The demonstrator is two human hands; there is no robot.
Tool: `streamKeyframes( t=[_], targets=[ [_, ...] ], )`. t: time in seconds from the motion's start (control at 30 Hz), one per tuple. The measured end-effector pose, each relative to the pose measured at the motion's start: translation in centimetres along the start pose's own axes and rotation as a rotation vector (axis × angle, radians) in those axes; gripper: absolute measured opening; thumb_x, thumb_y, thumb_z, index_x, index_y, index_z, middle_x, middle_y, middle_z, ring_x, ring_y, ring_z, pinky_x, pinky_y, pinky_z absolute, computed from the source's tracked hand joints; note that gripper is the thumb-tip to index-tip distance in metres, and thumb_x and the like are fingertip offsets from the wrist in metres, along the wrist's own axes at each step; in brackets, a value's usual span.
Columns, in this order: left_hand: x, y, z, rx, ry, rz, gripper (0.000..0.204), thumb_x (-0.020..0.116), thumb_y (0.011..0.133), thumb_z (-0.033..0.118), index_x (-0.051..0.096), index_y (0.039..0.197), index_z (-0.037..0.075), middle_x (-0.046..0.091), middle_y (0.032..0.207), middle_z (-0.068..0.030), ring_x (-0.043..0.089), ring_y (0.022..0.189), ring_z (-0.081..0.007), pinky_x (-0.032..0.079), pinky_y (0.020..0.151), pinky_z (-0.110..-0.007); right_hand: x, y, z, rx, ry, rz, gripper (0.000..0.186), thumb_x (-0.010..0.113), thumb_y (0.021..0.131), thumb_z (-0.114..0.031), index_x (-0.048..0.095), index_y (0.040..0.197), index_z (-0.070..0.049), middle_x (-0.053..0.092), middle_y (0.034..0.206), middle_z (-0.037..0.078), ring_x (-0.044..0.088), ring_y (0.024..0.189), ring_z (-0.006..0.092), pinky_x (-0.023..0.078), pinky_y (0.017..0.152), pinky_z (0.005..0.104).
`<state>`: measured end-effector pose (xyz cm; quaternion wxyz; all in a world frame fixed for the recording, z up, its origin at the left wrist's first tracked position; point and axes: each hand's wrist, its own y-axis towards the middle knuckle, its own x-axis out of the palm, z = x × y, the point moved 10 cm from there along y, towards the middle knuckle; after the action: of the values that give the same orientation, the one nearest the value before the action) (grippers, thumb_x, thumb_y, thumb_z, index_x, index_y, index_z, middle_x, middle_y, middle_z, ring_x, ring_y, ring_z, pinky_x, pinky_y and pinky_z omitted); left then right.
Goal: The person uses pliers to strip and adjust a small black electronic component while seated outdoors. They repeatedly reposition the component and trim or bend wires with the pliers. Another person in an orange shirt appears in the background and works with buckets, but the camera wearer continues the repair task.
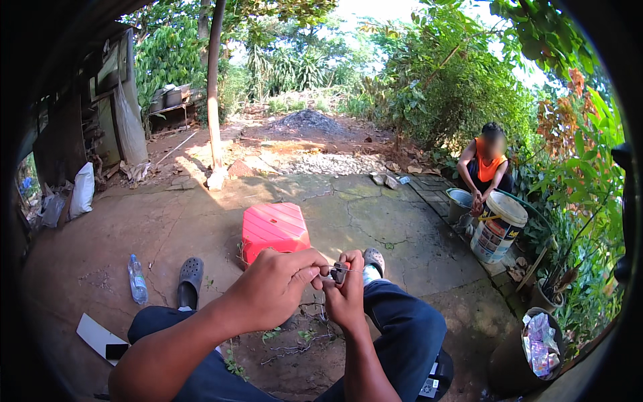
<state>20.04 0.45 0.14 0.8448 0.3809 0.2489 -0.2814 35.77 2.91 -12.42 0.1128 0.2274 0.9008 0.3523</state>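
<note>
In front of my knees my two hands nearly meet. My right hand (345, 299) is closed around a small dark grey piece (339, 273), its kind too small to tell. A thin, light wire (354, 271) crosses that piece and sticks out a little past my right fingers. My left hand (276, 287) is closed in a pinch at the other side, beside the dark piece, apparently on the wire's left end. Its fingertips partly hide what they grip.
A red plastic stool (273, 228) stands just beyond my hands. A plastic bottle (137, 280) and a white panel (98, 337) lie at left. Far right, a person (491, 161) crouches by a bucket (459, 204) and a large white pail (498, 228). A bin (516, 365) stands near right.
</note>
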Motion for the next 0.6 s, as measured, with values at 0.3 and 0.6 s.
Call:
streamKeyframes(
  t=[0.3, 0.6],
  targets=[
    [0.9, -0.2, -0.7, -0.023, -0.025, -0.056, 0.017, 0.057, 0.105, 0.004, 0.07, 0.113, -0.002, 0.076, 0.087, -0.0122, 0.072, 0.077, -0.0187, 0.055, 0.074, -0.035, 0.4, -0.1, -0.6, -0.071, -0.069, -0.065, 0.032, 0.067, 0.082, -0.003, 0.046, 0.107, -0.002, 0.045, 0.102, 0.016, 0.046, 0.096, 0.0351, 0.039, 0.089, 0.0434],
    [2.0, -0.6, -2.2, -0.216, -0.165, -0.197, 0.017, 0.054, 0.109, 0.007, 0.067, 0.111, -0.005, 0.068, 0.08, -0.006, 0.064, 0.075, -0.0112, 0.052, 0.072, -0.032, 0.1, 0.0, -0.8, -0.083, -0.046, -0.014, 0.022, 0.066, 0.08, -0.002, 0.049, 0.095, 0.0, 0.048, 0.086, 0.015, 0.049, 0.079, 0.0328, 0.041, 0.074, 0.0395]
  ],
)
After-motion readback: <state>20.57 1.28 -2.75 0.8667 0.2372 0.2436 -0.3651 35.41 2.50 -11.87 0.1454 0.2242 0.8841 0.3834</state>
